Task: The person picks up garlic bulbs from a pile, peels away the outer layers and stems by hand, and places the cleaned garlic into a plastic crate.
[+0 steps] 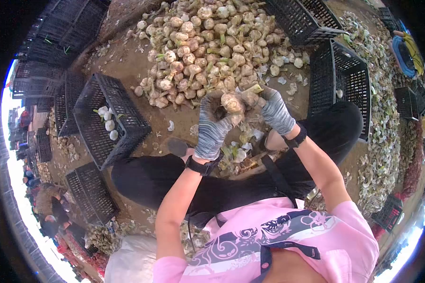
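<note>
My left hand (pixel 211 127), in a grey striped glove with a dirty palm and fingers, is closed around a garlic bulb (pixel 231 102). A second bulb (pixel 236 118) sits just below it, by the thumb. My right hand (pixel 276 112), gloved the same way, grips another garlic bulb (pixel 250 97) with a short greenish stem pointing up and right. The two hands are close together, their bulbs side by side. Right beyond them lies a large heap of garlic (pixel 198 52) on the ground. Loose peelings (pixel 236 153) lie below the hands, between my legs.
On the left, a black plastic crate (pixel 92 127) holds several white bulbs. Another crate (pixel 92 193) lies nearer me. Black crates (pixel 316 75) stand at right, one (pixel 302 21) at the back. Garlic skins (pixel 380 155) cover the ground far right. Other people are at the far left.
</note>
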Available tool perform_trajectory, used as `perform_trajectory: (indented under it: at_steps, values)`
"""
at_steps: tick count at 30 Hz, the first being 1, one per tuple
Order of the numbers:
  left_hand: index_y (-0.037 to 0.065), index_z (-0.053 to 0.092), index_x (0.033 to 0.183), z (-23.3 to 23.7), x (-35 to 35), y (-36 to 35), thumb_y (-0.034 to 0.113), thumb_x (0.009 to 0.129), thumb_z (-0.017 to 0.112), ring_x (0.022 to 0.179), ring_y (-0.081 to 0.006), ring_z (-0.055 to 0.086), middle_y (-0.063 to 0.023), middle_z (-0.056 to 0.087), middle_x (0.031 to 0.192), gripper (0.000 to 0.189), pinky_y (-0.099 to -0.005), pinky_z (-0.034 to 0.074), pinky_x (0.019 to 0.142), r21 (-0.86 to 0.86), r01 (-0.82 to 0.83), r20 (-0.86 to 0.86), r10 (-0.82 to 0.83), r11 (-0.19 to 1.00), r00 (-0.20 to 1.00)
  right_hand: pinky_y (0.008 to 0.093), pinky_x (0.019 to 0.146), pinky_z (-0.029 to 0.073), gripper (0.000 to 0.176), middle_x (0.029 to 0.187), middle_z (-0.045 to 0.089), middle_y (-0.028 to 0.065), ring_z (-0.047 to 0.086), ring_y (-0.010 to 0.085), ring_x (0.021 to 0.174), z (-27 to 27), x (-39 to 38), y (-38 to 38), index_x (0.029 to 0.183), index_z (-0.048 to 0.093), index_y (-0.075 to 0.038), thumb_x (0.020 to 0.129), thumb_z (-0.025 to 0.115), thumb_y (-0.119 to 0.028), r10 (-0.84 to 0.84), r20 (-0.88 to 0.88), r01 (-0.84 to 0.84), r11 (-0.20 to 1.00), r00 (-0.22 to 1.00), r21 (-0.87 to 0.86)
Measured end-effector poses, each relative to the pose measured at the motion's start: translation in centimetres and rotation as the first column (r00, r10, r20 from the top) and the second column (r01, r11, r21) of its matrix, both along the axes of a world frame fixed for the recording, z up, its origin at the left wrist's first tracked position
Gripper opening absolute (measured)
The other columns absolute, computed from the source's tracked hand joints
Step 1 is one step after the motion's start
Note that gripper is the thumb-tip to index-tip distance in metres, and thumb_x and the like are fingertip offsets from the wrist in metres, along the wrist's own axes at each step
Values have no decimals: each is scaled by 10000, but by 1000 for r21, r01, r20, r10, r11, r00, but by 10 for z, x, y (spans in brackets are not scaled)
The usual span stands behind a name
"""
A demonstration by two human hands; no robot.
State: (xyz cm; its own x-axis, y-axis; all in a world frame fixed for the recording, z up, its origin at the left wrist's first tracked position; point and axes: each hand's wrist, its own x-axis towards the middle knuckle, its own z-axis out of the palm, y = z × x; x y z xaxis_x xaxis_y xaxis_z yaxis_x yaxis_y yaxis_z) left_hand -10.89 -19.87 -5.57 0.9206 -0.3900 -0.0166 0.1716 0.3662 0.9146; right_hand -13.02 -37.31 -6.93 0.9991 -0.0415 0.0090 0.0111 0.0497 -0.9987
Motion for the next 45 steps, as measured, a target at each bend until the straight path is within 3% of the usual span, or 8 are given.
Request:
perform_trajectory:
  at_steps: [11, 17, 27, 30, 31, 33, 37, 45]
  values:
    - [87, 567, 998, 0, 15, 16, 603, 779, 460, 753, -122, 577, -35, 601, 859, 571, -225, 477, 610, 149, 160, -503, -64, 976, 862, 298, 688, 459, 282, 805, 599, 129, 579, 205, 721, 15, -8, 12, 956, 569, 12, 708, 641, -101, 130, 31, -105, 904, 991, -415]
    - [91, 609, 893, -17, 22, 20, 601, 819, 392, 596, -103, 572, -14, 604, 729, 559, -218, 479, 525, 183, 184, -764, 21, 966, 645, 285, 765, 439, 311, 899, 597, 128, 567, 189, 836, -4, -19, 20, 1018, 549, 28, 752, 594, -126, 133, -118, -138, 990, 984, -32]
    - [38, 468, 1149, -18, 7, 14, 312, 800, 616, 919, -133, 533, -69, 554, 1012, 468, -255, 437, 818, 142, 120, -110, -105, 983, 988, 246, 638, 472, 313, 958, 562, 120, 549, 132, 797, -25, -8, 3, 1049, 516, 15, 819, 518, -199, 131, -125, -106, 976, 983, 189]
    - [51, 513, 1076, -1, 7, 21, 337, 797, 614, 850, -109, 541, -52, 568, 946, 412, -229, 450, 730, -52, 238, -235, -244, 970, 941, 254, 674, 480, 146, 834, 555, 104, 553, 174, 755, -18, 1, -12, 777, 535, 1, 787, 555, -143, 306, -258, 197, 215, 916, 956]
    - [56, 521, 1062, 0, 6, 20, 343, 795, 615, 837, -103, 541, -46, 570, 937, 403, -221, 449, 712, -160, 256, -255, -291, 953, 922, 254, 674, 480, 146, 834, 555, 104, 553, 174, 755, -21, 4, -18, 777, 535, 1, 787, 555, -143, 307, -258, 197, 217, 916, 956]
    - [70, 535, 1040, -6, 5, 18, 353, 801, 606, 798, -85, 535, -29, 570, 919, 377, -206, 437, 670, -196, 200, -303, -254, 960, 919, 272, 701, 482, 262, 938, 559, 110, 564, 173, 806, -15, 6, -19, 987, 512, 3, 774, 581, -133, 131, -262, -4, 900, 956, 435]
    - [89, 518, 1086, -15, 9, 14, 330, 825, 583, 750, -64, 524, -10, 565, 927, 361, -198, 423, 632, 10, 39, -320, -34, 999, 947, 295, 818, 437, 450, 1055, 545, 94, 529, 166, 945, -16, 0, 0, 1164, 447, 24, 774, 604, -135, 17, 93, 20, 922, 996, -387]
    - [42, 338, 1265, -22, 2, 5, 5, 679, 686, 1054, -169, 470, -76, 477, 1152, 683, -286, 392, 913, 62, 143, -127, -134, 988, 983, 281, 828, 421, 448, 1011, 577, 119, 527, 153, 920, -21, 0, 15, 1121, 471, 47, 760, 618, -173, -43, 16, 45, 993, 999, -112]
